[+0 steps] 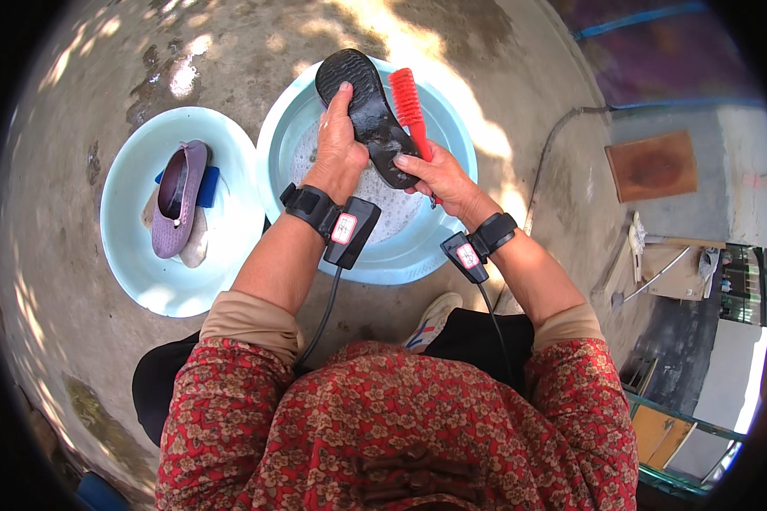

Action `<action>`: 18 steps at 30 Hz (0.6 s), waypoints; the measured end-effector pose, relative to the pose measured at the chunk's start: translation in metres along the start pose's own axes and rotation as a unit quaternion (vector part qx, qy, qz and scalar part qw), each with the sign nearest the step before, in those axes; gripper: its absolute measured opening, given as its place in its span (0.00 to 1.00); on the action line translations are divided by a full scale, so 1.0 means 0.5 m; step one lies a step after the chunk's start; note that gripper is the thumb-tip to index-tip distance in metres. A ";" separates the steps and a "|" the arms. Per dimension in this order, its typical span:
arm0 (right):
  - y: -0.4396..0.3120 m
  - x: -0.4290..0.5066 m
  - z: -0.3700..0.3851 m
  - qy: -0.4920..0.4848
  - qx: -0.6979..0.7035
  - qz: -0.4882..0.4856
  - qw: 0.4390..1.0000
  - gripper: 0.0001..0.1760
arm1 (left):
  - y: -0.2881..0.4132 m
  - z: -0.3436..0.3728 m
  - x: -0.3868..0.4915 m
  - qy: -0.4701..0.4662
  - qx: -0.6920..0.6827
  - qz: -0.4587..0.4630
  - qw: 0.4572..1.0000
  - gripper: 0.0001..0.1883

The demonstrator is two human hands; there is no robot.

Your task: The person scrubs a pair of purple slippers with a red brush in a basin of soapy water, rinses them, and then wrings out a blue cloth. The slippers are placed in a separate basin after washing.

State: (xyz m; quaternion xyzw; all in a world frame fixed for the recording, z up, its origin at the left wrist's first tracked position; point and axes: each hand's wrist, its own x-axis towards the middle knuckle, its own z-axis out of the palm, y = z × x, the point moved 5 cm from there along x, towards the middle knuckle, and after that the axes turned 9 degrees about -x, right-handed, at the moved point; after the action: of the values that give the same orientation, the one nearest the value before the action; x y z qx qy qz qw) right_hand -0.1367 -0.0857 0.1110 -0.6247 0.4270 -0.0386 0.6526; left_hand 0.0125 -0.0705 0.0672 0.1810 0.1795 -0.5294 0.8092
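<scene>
A wet shoe with a black ridged sole (374, 115) is held sole-up above a light blue plastic basin (450, 121). My left hand (342, 147) grips it along the left side, thumb on the sole. In my right hand (444, 172) is the handle of a red bristle brush (407, 102), its bristles upward beside the shoe. The right thumb also presses on the near end of the sole. Soapy, foamy water (390, 207) lies in the basin below. The shoe's upper is hidden from me.
At the left, a second pale blue basin (118, 211) holds a mauve slip-on shoe (179, 204), a blue object (208, 186) and a pale flat item (197, 243) beneath. Concrete ground (64, 255) is wet in patches. A hose-like line (550, 137) runs at the right, near a brown board (652, 166).
</scene>
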 end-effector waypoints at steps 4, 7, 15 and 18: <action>-0.010 -0.007 0.013 -0.001 0.014 -0.033 0.999 0.25 | -0.001 -0.014 0.011 0.010 0.005 0.000 1.000 0.11; -0.010 -0.007 0.008 0.023 -0.014 -0.040 0.999 0.26 | -0.011 -0.029 0.017 0.019 -0.042 -0.056 0.997 0.15; -0.007 -0.011 -0.002 0.033 -0.098 -0.050 0.993 0.24 | -0.001 -0.035 0.026 -0.033 -0.073 -0.109 0.991 0.22; -0.004 -0.013 0.007 0.035 -0.115 -0.046 0.992 0.23 | 0.001 -0.048 0.021 0.020 -0.047 -0.060 0.997 0.21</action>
State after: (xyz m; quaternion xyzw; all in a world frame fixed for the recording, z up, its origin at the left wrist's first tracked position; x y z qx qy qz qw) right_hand -0.1379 -0.0797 0.1155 -0.7128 0.4217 -0.0417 0.5589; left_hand 0.0145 -0.0673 0.0413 0.1422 0.2311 -0.5642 0.7797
